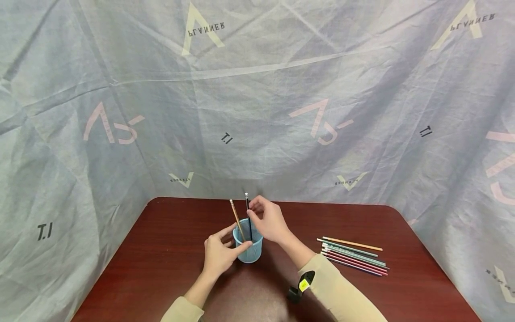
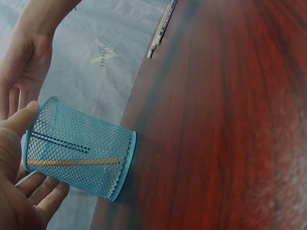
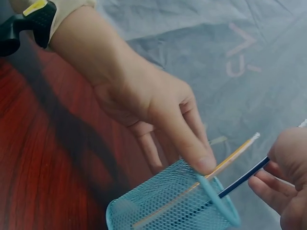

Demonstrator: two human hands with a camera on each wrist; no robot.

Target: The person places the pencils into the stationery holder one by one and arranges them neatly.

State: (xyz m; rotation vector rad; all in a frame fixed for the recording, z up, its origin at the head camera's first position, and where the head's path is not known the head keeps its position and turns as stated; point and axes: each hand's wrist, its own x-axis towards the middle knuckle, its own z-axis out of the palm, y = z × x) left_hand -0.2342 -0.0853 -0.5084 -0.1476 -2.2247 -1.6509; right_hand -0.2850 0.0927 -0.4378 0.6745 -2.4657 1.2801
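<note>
Facing a wrinkled grey fabric backdrop (image 1: 249,112), I have one tabletop (image 1: 173,259) before me, dark red-brown with wood grain and rounded far corners. The cloth hangs behind it and along both sides, printed with pale yellow and pink shapes, the word "PLANNER" several times over, and three "T.I" marks that I can make out. A patch of light shines off the near part of the wood.

One light blue mesh pencil cup (image 1: 250,254) stands upright on the table, between my two hands. My left hand (image 1: 220,250) grasps it, thumb at the rim and fingers round the far side. My right hand (image 1: 271,220) pinches one black pencil (image 1: 247,206), white end up, its lower part inside the cup; through the mesh its lower end stops short of the base. One yellow pencil (image 1: 235,213) leans in there beside it, reaching down to the bottom.

That makes two pencils at the cup. Well apart, to the right, a group of loose pencils (image 1: 354,256) lies side by side: yellow, green, red and dark ones. I count at least six, but they overlap too closely for an exact number.
</note>
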